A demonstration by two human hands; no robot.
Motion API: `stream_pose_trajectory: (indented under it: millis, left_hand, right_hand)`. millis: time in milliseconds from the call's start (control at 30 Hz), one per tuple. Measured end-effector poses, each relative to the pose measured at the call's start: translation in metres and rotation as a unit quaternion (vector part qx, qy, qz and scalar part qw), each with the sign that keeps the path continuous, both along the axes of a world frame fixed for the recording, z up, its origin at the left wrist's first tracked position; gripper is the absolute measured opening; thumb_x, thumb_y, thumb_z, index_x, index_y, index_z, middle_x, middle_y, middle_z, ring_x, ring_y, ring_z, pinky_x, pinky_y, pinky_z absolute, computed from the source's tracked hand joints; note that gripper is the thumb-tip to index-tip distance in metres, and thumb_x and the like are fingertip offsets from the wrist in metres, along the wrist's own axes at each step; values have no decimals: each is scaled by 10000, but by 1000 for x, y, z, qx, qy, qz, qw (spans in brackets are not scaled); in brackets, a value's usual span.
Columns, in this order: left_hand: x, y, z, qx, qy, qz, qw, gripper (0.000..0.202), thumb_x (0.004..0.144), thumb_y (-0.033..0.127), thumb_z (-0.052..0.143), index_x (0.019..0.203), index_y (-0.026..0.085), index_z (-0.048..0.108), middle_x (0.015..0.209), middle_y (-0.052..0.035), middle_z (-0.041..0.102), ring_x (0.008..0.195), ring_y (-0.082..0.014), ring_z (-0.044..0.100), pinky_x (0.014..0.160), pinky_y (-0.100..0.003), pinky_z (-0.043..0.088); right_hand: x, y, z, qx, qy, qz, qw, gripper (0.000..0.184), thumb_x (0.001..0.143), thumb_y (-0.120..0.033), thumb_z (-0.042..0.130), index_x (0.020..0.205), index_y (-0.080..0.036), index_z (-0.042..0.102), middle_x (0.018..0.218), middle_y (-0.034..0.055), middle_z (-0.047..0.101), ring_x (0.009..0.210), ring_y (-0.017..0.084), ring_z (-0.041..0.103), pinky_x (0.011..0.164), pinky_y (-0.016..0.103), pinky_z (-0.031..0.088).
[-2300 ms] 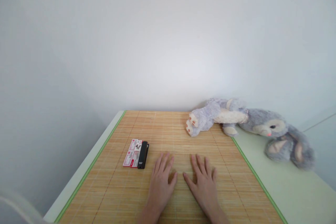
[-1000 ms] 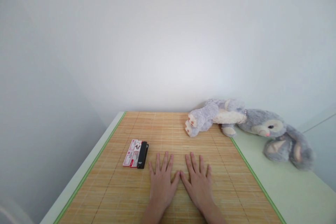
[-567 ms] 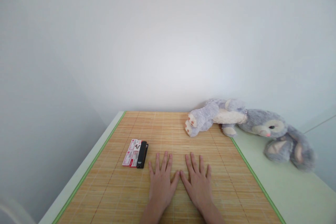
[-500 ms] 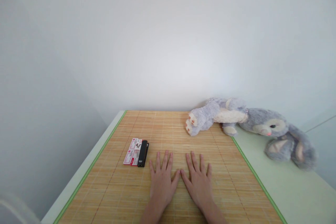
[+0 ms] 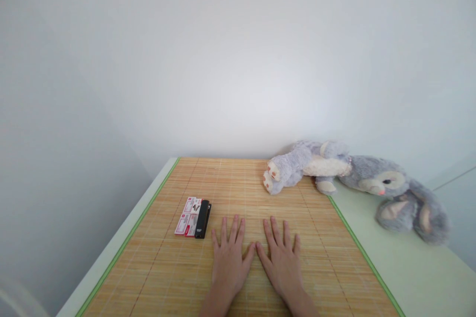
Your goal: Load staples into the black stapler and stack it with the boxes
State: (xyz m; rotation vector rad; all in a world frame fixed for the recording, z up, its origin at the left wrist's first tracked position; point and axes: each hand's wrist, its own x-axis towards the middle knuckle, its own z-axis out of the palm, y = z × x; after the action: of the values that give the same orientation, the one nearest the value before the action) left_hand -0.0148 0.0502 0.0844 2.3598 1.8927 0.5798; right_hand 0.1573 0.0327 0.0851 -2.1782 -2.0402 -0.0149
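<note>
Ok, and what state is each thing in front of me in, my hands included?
Tan bamboo-slat mat with green edging: unrolled, flat.
Left hand: palm down on the mat, fingers spread, holding nothing.
Right hand: same.
Black oblong stapler: lying on the mat; open or closed unclear.
Red-and-white printed packets: flat beside the stapler; sealed or not unclear.
Grey-and-cream plush rabbit: lying down, legs on the mat.

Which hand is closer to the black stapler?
Left: the left hand lies just right of the black stapler, nearer the person; the right hand lies farther right.
</note>
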Motion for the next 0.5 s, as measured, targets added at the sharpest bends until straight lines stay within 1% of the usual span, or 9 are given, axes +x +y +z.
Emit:
stream_pose_trajectory:
  millis: [167, 367, 500]
  left_hand:
    - [0, 0, 0, -1, -1, 2, 1000, 712, 994, 524, 437, 1633, 373, 163, 1697, 21, 251, 1588, -378, 80, 1232, -714, 76]
    - [-1, 0, 0, 4, -4, -1, 1000, 691, 990, 535, 440, 1623, 401, 197, 1687, 29, 281, 1584, -377, 110, 1235, -709, 67]
    - [-1, 0, 0, 0, -7, -2, 1000, 686, 997, 531, 425, 1626, 397, 186, 1693, 36, 256, 1588, -373, 85, 1234, -710, 63]
  right_hand:
    - [-1, 0, -1, 3, 8, -3, 1000, 702, 1005, -629, 362, 1629, -350, 201, 1715, -10, 152, 1587, 381, 23, 1215, 709, 20]
    - [-1, 0, -3, 0, 1, -5, 1000, 692, 1005, -634, 354, 1624, -355, 222, 1714, -14, 155, 1587, 380, 28, 1214, 709, 14]
    - [-1, 0, -2, 3, -3, -3, 1000, 689, 1009, -630, 345, 1626, -350, 222, 1715, -9, 147, 1585, 385, 39, 1214, 705, 18]
